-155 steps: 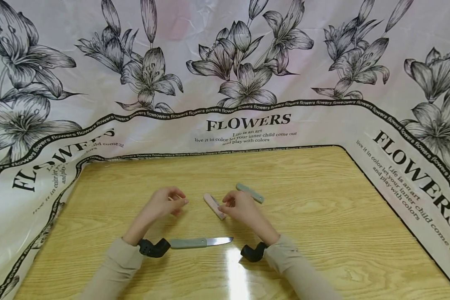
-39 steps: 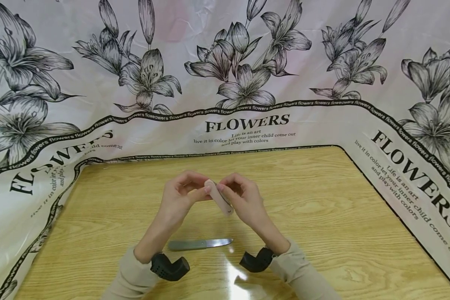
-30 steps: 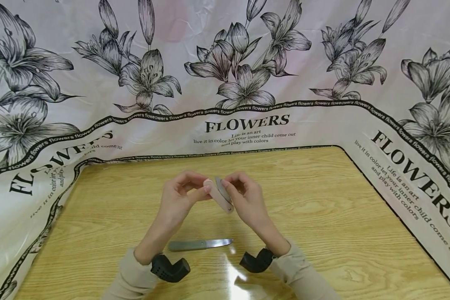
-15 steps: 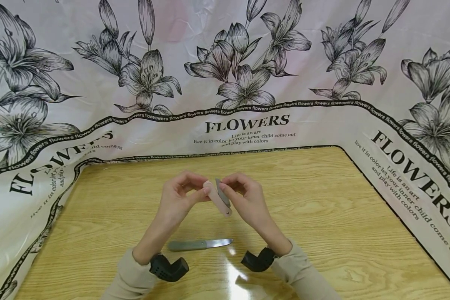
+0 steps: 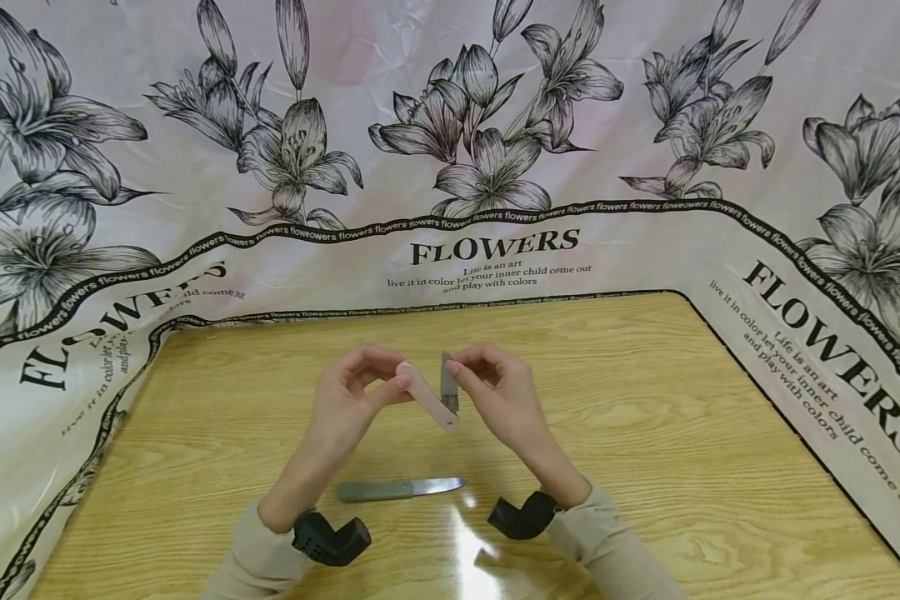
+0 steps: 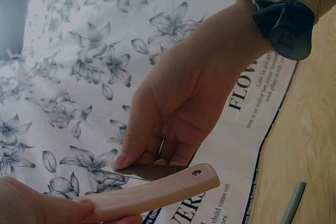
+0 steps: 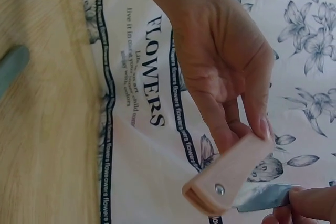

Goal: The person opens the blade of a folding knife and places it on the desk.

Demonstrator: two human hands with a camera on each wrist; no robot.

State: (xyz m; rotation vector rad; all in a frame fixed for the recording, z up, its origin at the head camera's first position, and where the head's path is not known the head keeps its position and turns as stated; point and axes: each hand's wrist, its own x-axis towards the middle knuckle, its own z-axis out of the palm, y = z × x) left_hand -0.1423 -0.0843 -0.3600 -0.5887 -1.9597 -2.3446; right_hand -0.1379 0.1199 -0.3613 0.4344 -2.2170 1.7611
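A pink-handled folding knife is held up above the table between both hands. My left hand pinches the far end of its handle between thumb and fingers. With thumb and fingers, my right hand grips the grey blade, which stands partway out of the handle at a sharp angle. The pivot rivet shows at the handle's near end in the right wrist view. Below the hands, a green-handled folding knife lies unfolded on the table, its blade pointing right.
The wood-grain table is bordered by a floral cloth at the back and sides. Black wrist cameras sit on both wrists. Light glares off the table's front middle.
The pink knife, lying on the table at first, has been lifted in both hands. Its blade has swung out from the handle toward the right. The unfolded green knife stays put.
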